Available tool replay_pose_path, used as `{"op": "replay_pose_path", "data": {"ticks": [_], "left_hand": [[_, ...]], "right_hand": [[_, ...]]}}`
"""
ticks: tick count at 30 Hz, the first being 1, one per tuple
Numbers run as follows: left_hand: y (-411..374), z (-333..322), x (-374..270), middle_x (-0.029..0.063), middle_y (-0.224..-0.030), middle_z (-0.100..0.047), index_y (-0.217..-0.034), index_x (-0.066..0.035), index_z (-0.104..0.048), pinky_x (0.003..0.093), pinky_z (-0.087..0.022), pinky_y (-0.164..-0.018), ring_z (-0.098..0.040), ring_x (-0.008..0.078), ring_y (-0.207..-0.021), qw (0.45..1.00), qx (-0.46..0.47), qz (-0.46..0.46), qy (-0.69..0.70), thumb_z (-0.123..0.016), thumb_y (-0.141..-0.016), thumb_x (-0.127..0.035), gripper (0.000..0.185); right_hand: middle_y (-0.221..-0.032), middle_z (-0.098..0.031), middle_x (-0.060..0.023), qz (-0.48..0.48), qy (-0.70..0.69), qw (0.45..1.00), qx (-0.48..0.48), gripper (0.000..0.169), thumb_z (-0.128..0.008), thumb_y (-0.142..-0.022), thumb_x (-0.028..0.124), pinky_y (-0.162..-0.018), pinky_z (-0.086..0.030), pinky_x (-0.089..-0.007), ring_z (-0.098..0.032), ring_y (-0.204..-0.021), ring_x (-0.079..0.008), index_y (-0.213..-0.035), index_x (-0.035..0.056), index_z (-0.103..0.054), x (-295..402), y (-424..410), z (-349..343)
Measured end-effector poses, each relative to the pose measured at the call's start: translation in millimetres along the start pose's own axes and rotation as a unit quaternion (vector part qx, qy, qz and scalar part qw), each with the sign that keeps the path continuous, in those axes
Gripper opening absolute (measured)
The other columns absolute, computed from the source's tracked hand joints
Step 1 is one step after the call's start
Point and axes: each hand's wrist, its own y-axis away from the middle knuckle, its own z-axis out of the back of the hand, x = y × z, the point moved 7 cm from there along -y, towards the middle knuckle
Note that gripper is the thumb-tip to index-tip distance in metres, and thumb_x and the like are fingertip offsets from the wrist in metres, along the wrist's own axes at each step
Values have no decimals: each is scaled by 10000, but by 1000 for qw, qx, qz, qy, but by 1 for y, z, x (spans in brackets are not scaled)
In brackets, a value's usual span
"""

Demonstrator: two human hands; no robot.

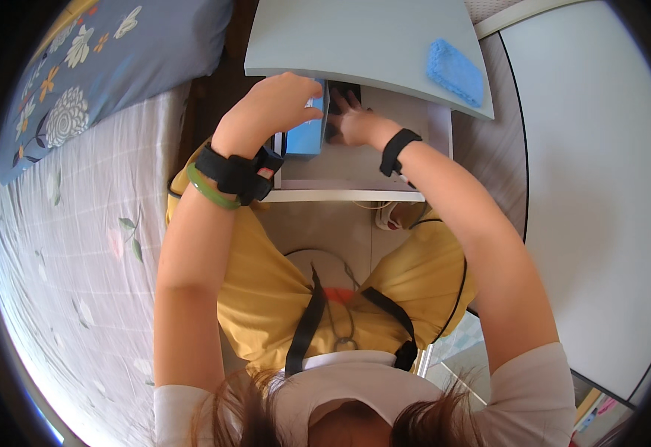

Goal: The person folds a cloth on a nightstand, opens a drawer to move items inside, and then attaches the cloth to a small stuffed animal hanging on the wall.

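A pulled-out drawer (381, 165) lies in front of me, beneath a pale tabletop (359, 36). Inside, along its left side, stands a blue box (305, 137). My left hand (281, 100) reaches over this box, thumb and index finger apart near its right edge; whether it grips the box cannot be made out. Just right of the box, my right hand (356, 122) is down in the drawer with its fingers spread. Those fingertips are over a black object (348, 89) at the drawer's back, partly hidden by the hand and the tabletop.
A light blue fluffy cloth (455, 72) rests on the tabletop's right corner. To the left is a bed with a floral sheet (96, 234) and a dark blue flowered pillow (130, 67). A large pale panel (593, 184) stands to the right. My knees flank the drawer front.
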Motion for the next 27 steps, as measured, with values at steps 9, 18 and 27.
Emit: {"op": "replay_pose_path", "data": {"ticks": [9, 18, 27], "left_hand": [[1, 3, -5, 186, -987, -673, -1031, -11, -634, 415, -506, -781, -629, 366, -898, 1000, -3, -1, -3, -656, -812, -215, 300], [-1, 1, -4, 180, -968, -677, -1034, -11, -630, 413, -508, -772, -629, 365, -884, 1000, -3, -4, -7, -658, -810, -207, 299], [-4, 2, -2, 168, -960, -681, -1041, -19, -636, 406, -504, -784, -630, 352, -898, 1000, 18, 12, 1, -669, -803, -195, 297]], "right_hand": [[-1538, 10, -268, -31, -87, 994, 60, 707, -618, -830, 380, -1090, -269, -554, -120, -1376, -533, -1453, 390, -284, -56, 14, -31], [-1422, -383, -239, -77, -96, 992, -15, 599, -690, -795, 412, -1024, -376, -378, -369, -1323, -362, -1241, 42, -538, -117, 25, -18], [-1464, -270, -267, -155, 0, 987, -47, 1137, -791, -652, 398, -1090, -332, -452, -287, -1346, -431, -1475, 31, -98, -121, 18, -25]]}}
